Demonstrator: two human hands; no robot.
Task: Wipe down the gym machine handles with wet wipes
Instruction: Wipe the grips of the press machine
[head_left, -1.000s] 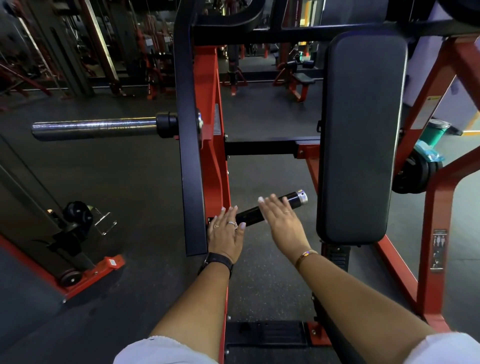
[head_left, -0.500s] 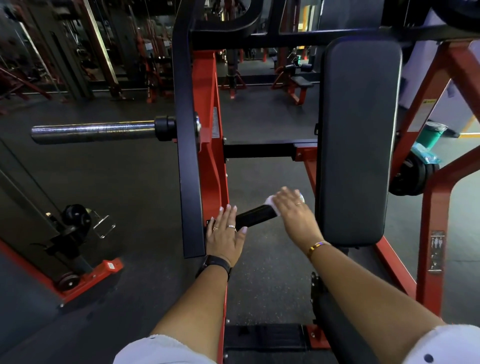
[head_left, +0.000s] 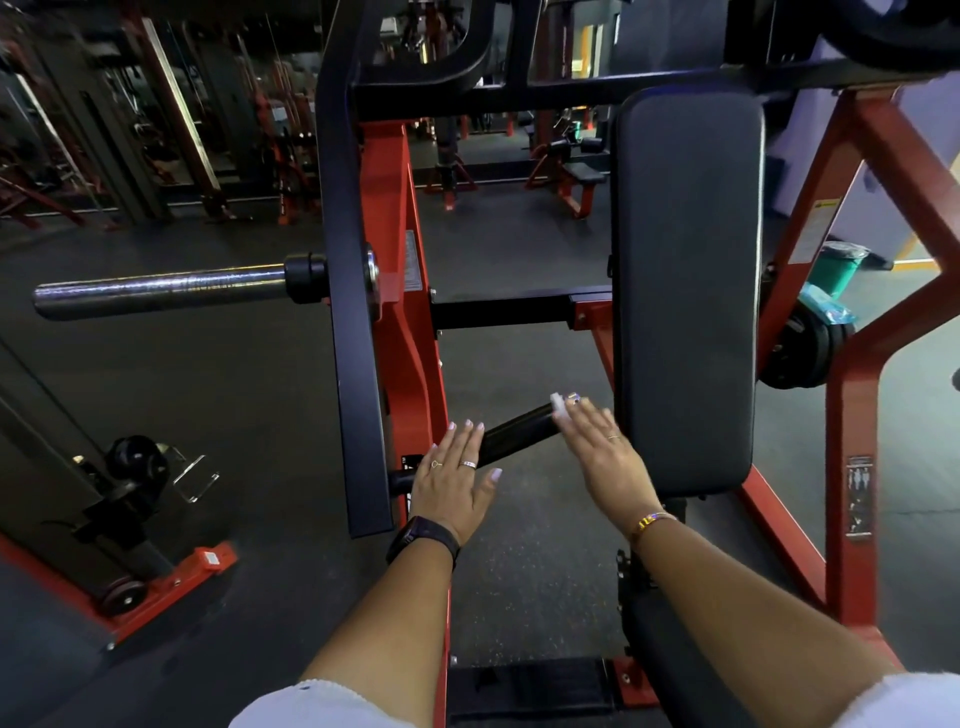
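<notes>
A black handle juts out at an angle from the red machine frame. My left hand rests flat on its inner end, fingers straight. Over the handle's outer tip lies my right hand, with its fingers stretched out. They press a white wet wipe against the tip. Only a small corner of the wipe shows past the fingertips. The handle's end cap is hidden under the hand and wipe.
A tall black back pad stands just right of my right hand. A chrome weight peg sticks out to the left. A teal packet lies on a weight plate at the right, a green bin behind it. A cable machine base sits lower left.
My right hand has slid outward along the handle with the wipe and now covers the tip that showed a second ago. My left hand has stayed in place.
</notes>
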